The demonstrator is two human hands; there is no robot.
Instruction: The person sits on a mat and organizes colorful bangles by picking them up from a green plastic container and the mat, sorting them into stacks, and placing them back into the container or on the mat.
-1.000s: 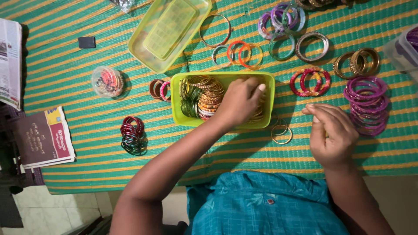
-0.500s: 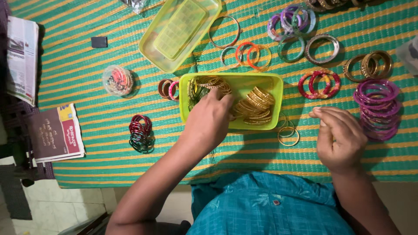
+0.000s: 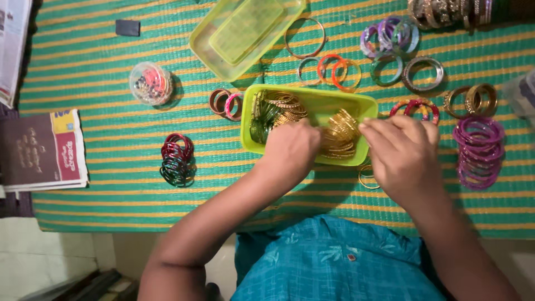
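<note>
Since the earlier frame the right hand [image 3: 402, 157] has come in from the right to the green box [image 3: 312, 105], its grip curled over the box's right rim beside the gold bangles [image 3: 341, 132]; whether it pinches one I cannot tell. Green-and-yellow striped matting [image 3: 100, 206] covers the bench, with pale floor tiles at its near edge. Inside the box, green and gold bangles [image 3: 273, 111] stand packed at the left. Left hand [image 3: 291, 148] rests over the box's middle, fingers hidden. Purple bangles [image 3: 479, 146] lie right.
</note>
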